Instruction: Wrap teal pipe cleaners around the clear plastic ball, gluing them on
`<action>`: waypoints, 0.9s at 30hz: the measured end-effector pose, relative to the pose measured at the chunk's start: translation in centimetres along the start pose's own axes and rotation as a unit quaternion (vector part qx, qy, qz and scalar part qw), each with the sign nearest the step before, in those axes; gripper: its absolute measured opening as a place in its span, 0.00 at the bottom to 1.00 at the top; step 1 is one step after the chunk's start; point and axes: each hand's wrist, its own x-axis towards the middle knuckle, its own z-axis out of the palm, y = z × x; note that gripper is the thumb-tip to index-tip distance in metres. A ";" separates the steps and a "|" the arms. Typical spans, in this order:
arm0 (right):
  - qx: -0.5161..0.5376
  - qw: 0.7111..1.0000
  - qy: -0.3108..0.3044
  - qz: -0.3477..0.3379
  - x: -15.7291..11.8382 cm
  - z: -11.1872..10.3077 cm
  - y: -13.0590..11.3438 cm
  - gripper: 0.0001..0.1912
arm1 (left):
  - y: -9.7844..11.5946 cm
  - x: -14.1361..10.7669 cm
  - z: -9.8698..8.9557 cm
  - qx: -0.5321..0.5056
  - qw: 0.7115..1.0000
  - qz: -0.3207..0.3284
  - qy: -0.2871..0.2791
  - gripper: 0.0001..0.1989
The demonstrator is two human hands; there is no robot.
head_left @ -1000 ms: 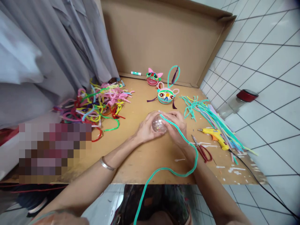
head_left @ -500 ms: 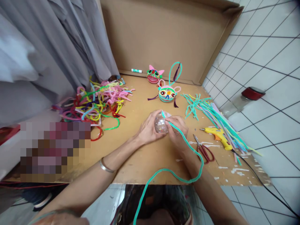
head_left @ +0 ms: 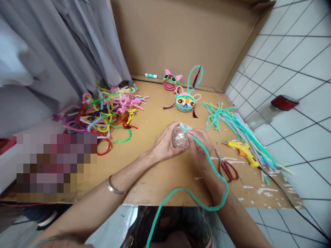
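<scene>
Turquoise pipe cleaner [head_left: 181,189] trails past the near edge of the table [head_left: 151,182]; the right hand [head_left: 201,146] pinches it between thumb and fingers near its upper end. Left hand [head_left: 164,144] cups a clear plastic ball [head_left: 179,139] above the table, just beside that pinch. Ball's probably light, slick, kinda dentable, so holding its sides gently seems safest; the cleaner should bend easily. Farther back sits an animal-face ornament [head_left: 185,104].

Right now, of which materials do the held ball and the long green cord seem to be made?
Ball: probably clear plastic, smooth and glossy; it is see-through with bright highlights.
Green cord: perhaps fuzzy chenille, matte; its surface shows no shine, though any wire core is hidden.
</scene>
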 end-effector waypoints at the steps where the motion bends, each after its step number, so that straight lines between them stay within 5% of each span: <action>1: -0.001 1.000 0.000 -0.001 -0.1 0.0 0.1 0.09 | 0.0 0.0 0.0 0.004 1.000 -0.001 -0.002 0.45; 8: -0.021 0.999 0.002 -0.038 -0.3 0.1 0.1 0.08 | 0.0 -0.1 0.1 0.050 0.997 0.052 0.009 0.43; 27: -0.052 0.997 0.012 -0.060 -0.6 0.3 0.1 0.08 | 0.1 -0.2 0.0 0.062 0.996 0.069 0.000 0.43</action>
